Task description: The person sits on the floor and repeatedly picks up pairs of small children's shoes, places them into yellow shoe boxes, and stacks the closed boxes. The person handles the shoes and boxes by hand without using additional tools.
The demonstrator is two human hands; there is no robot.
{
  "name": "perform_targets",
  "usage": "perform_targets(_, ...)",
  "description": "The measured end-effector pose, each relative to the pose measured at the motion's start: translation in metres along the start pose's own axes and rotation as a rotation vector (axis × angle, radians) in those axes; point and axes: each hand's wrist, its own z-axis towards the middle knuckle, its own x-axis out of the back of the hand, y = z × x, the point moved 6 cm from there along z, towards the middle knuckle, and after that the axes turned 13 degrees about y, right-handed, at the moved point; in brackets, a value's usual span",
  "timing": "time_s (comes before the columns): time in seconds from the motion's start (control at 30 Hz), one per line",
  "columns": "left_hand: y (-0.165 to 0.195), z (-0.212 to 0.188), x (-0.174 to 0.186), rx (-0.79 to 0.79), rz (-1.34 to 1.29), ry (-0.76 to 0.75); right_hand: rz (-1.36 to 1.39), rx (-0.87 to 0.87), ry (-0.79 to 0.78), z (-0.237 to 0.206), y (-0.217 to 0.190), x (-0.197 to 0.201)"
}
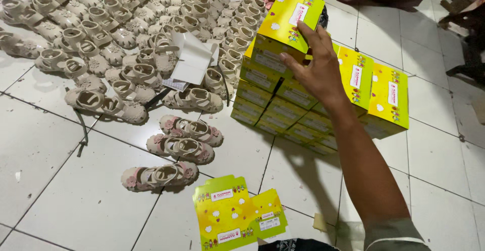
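**On the tiled floor: a box set on a stack**

On top of a stack (283, 99) of yellow boxes, a further yellow box (288, 18) is held tilted by the right hand (316, 71). The fingers (309, 36) are spread apart and pressed flat against the box's near side and lower edge; whether the thumb is hooked beneath cannot be told. The left hand is not seen.

The box is shown at the upper middle of the view, resting partly on the stack and leaning away from the person. Two more boxes (389, 99) are stood upright just beside the stack, on its right.

The box is judged to be thin folded card: light, fairly stiff along its creases, yet easily dented on its broad faces. Its printed surface is likely smooth and somewhat slippery. A hold is best taken across the short sides near the corners, where the card is stiffest, rather than on the middle of the lid.

Near the person, an unfolded box blank (237, 218) is laid flat on the floor (60, 200). To the left, three pairs of pink-trimmed sandals (184, 147) are lined up, and many beige sandals (121, 23) are spread behind them, with white card (192, 59) lying among them.
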Motion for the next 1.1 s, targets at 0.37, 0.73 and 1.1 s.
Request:
perform_targets(0.37, 0.289, 0.134, 0.301, -0.485, -0.443, 0.723, 0.496, -0.468, 0.01, -0.02, 0.024, -0.016)
perform_targets(0.73, 0.313, 0.14, 0.312, -0.541, -0.49, 0.725, 0.563, -0.367, -0.012, -0.039, 0.03, -0.033)
perform_targets(1.1, 0.311, 0.151, 0.312, -0.748, -0.393, 0.816, 0.488, -0.238, -0.035, -0.039, 0.022, -0.025)
